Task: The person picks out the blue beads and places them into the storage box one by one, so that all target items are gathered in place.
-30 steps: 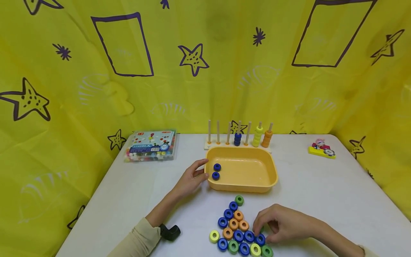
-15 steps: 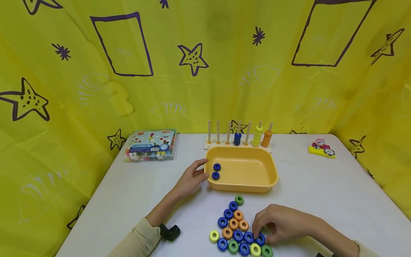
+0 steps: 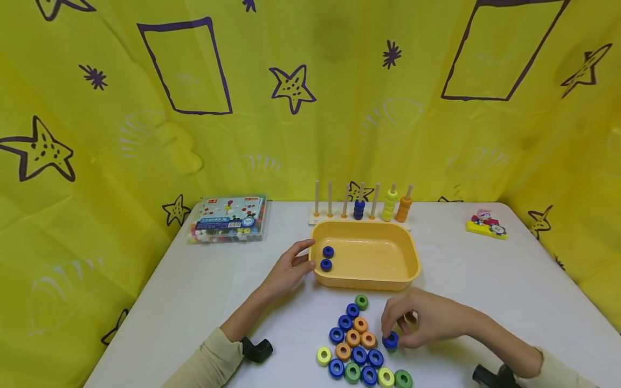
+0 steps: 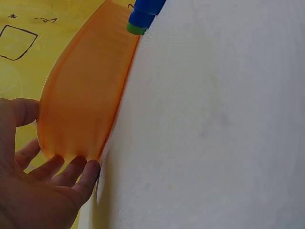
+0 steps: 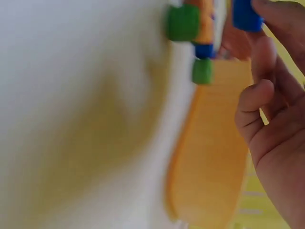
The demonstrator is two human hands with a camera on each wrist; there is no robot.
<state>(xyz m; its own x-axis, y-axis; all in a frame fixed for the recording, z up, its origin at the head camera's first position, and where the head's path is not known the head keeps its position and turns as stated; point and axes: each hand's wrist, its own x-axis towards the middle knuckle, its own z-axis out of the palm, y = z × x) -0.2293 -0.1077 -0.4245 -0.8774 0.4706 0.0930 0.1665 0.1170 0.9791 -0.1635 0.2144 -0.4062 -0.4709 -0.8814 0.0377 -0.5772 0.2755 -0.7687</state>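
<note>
My right hand pinches a blue ring bead between thumb and fingers, just right of the bead group; part of a green bead shows beneath it. In the right wrist view this blue bead is at the fingertips, off the table. My left hand holds the left end of a yellow-orange tray, thumb at the rim and fingertips against its outer wall, as the left wrist view shows on the tray wall. Two blue beads lie inside the tray at its left.
Blue, orange beads, green and yellow ones lie grouped before the tray. Behind it stands a peg rack with blue, yellow and orange stacks. A plastic box lies back left, a small toy figure back right.
My right hand has lifted the blue bead out of the group and moved it slightly away, toward the tray. The left hand and tray stay put.
</note>
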